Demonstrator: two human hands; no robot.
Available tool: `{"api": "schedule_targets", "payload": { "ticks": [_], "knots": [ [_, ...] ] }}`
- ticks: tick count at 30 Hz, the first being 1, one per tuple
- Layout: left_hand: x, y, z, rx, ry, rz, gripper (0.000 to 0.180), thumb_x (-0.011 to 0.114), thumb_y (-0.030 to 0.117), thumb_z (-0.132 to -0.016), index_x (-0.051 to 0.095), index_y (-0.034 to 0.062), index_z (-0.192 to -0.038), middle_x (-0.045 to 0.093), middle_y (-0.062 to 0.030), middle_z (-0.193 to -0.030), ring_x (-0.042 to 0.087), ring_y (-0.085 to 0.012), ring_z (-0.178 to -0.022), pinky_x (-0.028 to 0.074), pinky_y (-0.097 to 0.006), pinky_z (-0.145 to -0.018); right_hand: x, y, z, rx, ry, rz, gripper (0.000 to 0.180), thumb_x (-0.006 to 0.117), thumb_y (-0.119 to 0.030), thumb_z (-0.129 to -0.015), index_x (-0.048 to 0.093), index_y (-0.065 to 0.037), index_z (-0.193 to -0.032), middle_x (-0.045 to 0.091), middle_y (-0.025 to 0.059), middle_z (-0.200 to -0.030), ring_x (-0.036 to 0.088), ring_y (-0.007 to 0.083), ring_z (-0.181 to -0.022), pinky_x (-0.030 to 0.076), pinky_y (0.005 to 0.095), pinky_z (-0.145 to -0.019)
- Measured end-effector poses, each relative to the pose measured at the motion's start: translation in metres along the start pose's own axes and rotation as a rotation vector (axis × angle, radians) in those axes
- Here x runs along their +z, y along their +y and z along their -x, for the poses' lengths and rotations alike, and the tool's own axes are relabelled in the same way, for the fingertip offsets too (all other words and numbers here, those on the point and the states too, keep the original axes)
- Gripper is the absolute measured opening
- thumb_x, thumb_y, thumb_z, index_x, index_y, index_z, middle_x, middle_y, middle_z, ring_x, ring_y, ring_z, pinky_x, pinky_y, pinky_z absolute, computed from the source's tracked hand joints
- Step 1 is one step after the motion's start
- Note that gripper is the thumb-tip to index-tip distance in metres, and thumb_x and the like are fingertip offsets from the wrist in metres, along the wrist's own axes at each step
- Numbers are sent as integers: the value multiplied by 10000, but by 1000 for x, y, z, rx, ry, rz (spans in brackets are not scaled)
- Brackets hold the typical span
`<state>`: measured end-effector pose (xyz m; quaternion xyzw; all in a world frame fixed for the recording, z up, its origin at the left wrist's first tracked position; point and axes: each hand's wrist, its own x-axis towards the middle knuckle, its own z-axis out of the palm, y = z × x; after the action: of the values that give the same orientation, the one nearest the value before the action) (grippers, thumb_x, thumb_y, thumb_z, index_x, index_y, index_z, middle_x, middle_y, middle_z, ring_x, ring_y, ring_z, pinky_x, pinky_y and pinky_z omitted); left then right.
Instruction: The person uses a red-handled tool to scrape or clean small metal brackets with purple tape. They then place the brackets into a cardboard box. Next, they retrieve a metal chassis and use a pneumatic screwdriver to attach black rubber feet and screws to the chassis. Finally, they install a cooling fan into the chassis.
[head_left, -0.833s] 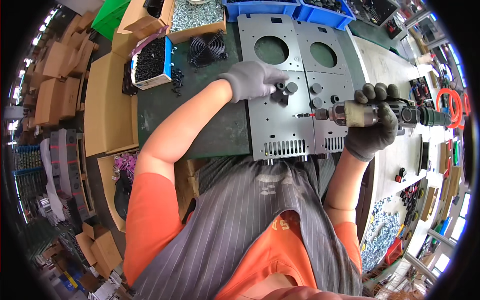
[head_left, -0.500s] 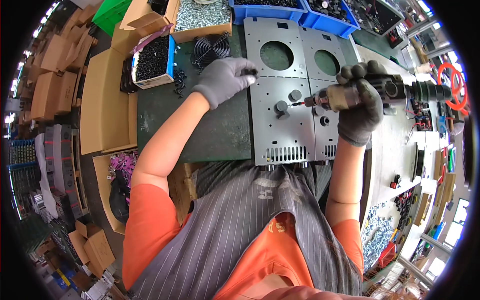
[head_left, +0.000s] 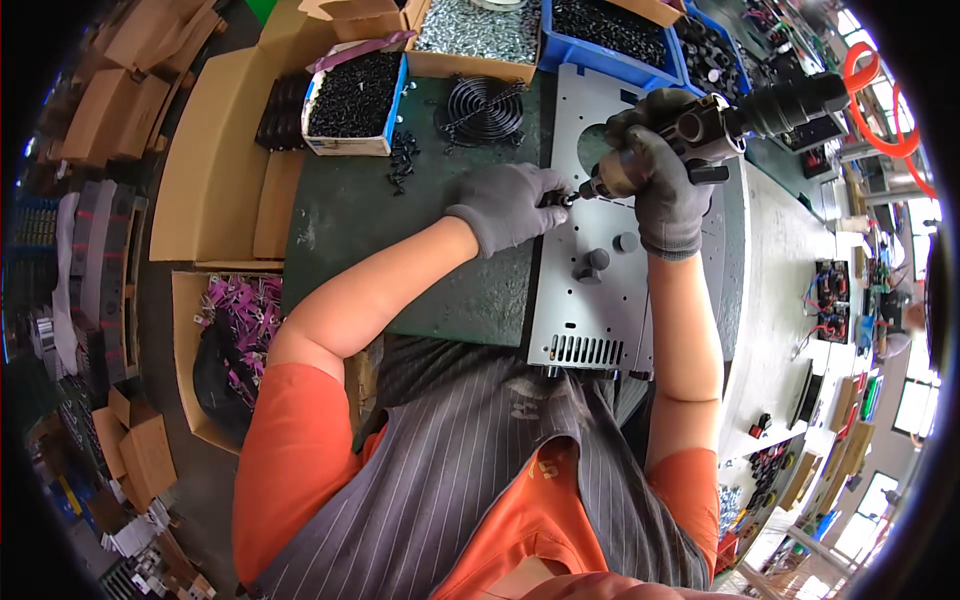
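Observation:
A grey metal panel with round cut-outs, a vent grille and two black knobs lies on the green mat. My right hand, in a grey glove, grips a powered screwdriver whose tip points left over the panel. My gloved left hand pinches a small dark part right at the driver's tip, at the panel's left edge.
A white-and-blue box of black screws and a black wire fan guard sit behind the mat. Blue bins and a cardboard box of silver screws line the back. Cardboard boxes stand left; circuit boards lie on the right bench.
Both hands moved toward each other. The left hand came back from the panel's edge to the screwdriver tip, and the driver swung up and left over the panel.

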<state>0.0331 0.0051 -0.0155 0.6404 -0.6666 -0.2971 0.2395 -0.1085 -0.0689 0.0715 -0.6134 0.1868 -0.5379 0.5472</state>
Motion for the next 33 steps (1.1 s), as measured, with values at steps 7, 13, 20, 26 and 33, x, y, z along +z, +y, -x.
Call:
{"api": "schedule_targets", "payload": {
  "ticks": [7,13,20,26,33],
  "knots": [
    [-2,0,2,15,29,-39,366,630,347,-810,614,140,-1111,641,-121,-1007,612,-286,-947,477,-386,-832,12,11,-5,132,-60,63,249,636,13,-687,557,14,-923,605,78,-782,618,159,-687,503,292,-619],
    [2,0,0,58,55,13,357,635,370,-783,641,169,-1078,645,-120,-1001,613,-294,-954,470,-400,-840,-4,30,-11,109,-89,132,327,626,14,-716,536,-8,-1030,597,70,-787,612,192,-713,512,313,-657],
    [-4,6,3,-16,-42,-32,354,606,378,-822,629,170,-1107,648,-105,-1015,610,-273,-989,459,-403,-860,-15,44,-9,219,-292,-162,436,572,-9,-742,487,-11,-1170,557,109,-983,585,225,-829,489,356,-751],
    [0,4,5,-11,12,-66,343,605,369,-810,640,179,-1093,654,-95,-1022,613,-267,-991,459,-399,-860,-24,64,-3,267,-305,-196,521,622,-117,-708,454,1,-1188,530,95,-912,556,216,-763,472,339,-722],
    [9,-5,-1,61,88,98,425,654,294,-778,580,111,-1155,653,-88,-1026,620,-283,-979,453,-390,-877,-49,31,-3,96,-174,-317,406,644,-191,-763,475,-53,-1105,553,98,-940,544,247,-895,437,393,-840]
  ]
}}
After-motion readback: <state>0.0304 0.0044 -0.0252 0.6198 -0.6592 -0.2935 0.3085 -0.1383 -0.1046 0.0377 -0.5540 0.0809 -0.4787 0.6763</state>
